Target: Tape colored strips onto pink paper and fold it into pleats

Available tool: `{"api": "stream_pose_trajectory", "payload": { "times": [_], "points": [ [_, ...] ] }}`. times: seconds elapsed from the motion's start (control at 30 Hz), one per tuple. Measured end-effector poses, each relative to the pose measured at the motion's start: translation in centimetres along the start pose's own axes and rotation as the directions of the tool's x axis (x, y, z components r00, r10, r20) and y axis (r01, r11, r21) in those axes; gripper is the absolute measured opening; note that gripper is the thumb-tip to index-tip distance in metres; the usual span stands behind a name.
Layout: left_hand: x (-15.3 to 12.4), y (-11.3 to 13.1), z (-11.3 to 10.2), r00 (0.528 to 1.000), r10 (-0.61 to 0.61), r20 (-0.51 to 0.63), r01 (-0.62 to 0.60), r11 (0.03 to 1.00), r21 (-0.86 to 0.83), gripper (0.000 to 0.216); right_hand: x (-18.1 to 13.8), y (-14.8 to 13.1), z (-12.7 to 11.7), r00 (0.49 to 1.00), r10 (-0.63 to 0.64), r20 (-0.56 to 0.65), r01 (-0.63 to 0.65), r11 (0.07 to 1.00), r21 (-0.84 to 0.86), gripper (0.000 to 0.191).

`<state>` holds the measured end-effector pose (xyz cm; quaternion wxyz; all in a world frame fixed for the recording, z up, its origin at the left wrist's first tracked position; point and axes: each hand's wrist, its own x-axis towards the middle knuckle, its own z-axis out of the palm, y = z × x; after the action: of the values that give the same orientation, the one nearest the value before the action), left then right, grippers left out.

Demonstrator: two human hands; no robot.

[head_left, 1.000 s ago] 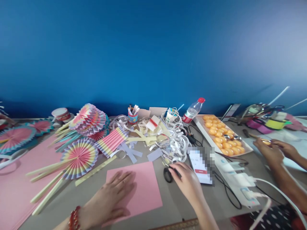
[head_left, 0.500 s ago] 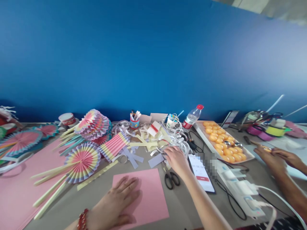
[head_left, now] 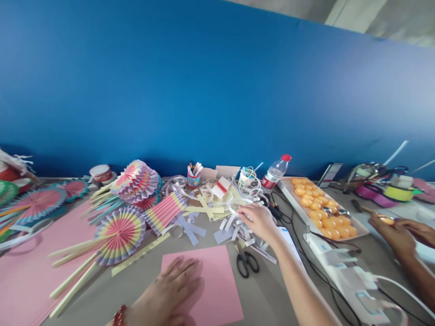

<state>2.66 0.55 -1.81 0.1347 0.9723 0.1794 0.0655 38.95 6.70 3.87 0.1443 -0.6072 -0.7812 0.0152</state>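
My left hand (head_left: 168,290) lies flat and open on a pink sheet of paper (head_left: 212,290) near the table's front edge. My right hand (head_left: 258,219) reaches forward into a heap of white and yellow paper strips (head_left: 234,213), its fingers curled on a white strip. Black scissors (head_left: 247,263) lie on the table between the pink sheet and my right forearm. A phone (head_left: 288,240) lies partly hidden under that forearm.
Folded rainbow paper fans (head_left: 118,228) with sticks lie at the left, beside large pink sheets (head_left: 23,267). A water bottle (head_left: 276,172), a pen cup (head_left: 193,177) and a tray of orange pieces (head_left: 322,213) stand further back. Another person's hands (head_left: 397,231) work at the right, near a power strip (head_left: 343,267).
My right hand left the scissors and moved forward into the paper strips, taking hold of one. The view tilted up. My left hand stayed on the pink sheet.
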Motion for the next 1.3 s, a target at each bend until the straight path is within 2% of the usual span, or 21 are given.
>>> {"api": "stream_pose_trajectory", "payload": {
  "times": [0.1,0.2,0.43,0.5,0.57,0.63,0.73,0.9,0.97,1.03,1.1,1.13,1.2,1.3],
  "points": [
    [0.1,0.0,-0.3,0.999,0.026,-0.025,-0.025,1.000,0.013,0.075,-0.5,-0.2,1.5,0.999,-0.020,0.045,0.019,1.000,0.011,0.018],
    [0.1,-0.1,-0.3,0.999,0.031,-0.031,-0.030,0.999,0.030,0.077,-0.7,0.4,2.2,0.999,0.030,0.025,-0.030,1.000,0.006,0.020],
    [0.3,-0.1,-0.2,1.000,0.022,0.022,-0.022,0.999,0.029,0.073,-0.5,2.1,-0.6,0.997,0.048,-0.065,-0.037,0.985,0.167,0.022],
    [0.4,0.0,-0.2,1.000,0.006,0.023,-0.006,1.000,0.012,0.072,-0.3,2.7,-1.2,0.987,0.111,-0.112,-0.072,0.948,0.309,0.023],
    [0.4,0.0,-0.2,1.000,-0.017,0.016,0.017,0.999,-0.028,0.072,0.0,3.2,-1.3,0.955,0.239,-0.176,-0.118,0.851,0.512,0.028],
    [0.2,-0.1,-0.3,0.999,-0.043,0.028,0.045,0.995,-0.086,0.072,0.4,3.4,-1.1,0.896,0.378,-0.234,-0.135,0.732,0.668,0.038],
    [-0.3,-0.3,-0.7,0.992,-0.123,0.039,0.128,0.974,-0.186,0.066,1.1,3.3,-1.0,0.825,0.477,-0.301,-0.118,0.668,0.734,0.047],
    [-0.3,-1.0,-2.6,0.960,-0.277,-0.030,0.242,0.885,-0.398,0.044,1.7,2.1,-1.7,0.791,0.522,-0.319,-0.075,0.600,0.796,0.045],
    [0.5,-1.2,-3.8,0.944,-0.327,-0.042,0.269,0.839,-0.474,0.038,1.8,1.2,-1.8,0.802,0.511,-0.310,-0.069,0.596,0.800,0.043],
    [1.9,-1.3,-4.9,0.923,-0.378,-0.069,0.283,0.791,-0.543,0.032,1.8,-0.1,-1.7,0.839,0.469,-0.277,-0.059,0.584,0.810,0.042],
    [3.8,-1.4,-5.8,0.914,-0.391,-0.106,0.248,0.748,-0.616,0.031,1.8,-1.5,-1.2,0.873,0.426,-0.235,-0.043,0.549,0.835,0.041],
    [4.9,-1.5,-6.0,0.910,-0.381,-0.164,0.202,0.752,-0.628,0.033,1.7,-2.3,-0.9,0.886,0.411,-0.215,-0.038,0.526,0.849,0.040],
    [7.5,-1.8,-6.2,0.883,-0.385,-0.267,0.151,0.774,-0.615,0.047,1.6,-3.8,-0.3,0.906,0.388,-0.172,-0.043,0.487,0.872,0.038],
    [11.8,-2.9,-5.7,0.884,-0.341,-0.320,0.073,0.777,-0.625,0.060,1.1,-5.4,0.2,0.936,0.338,-0.098,-0.064,0.437,0.897,0.036]
  ]
}}
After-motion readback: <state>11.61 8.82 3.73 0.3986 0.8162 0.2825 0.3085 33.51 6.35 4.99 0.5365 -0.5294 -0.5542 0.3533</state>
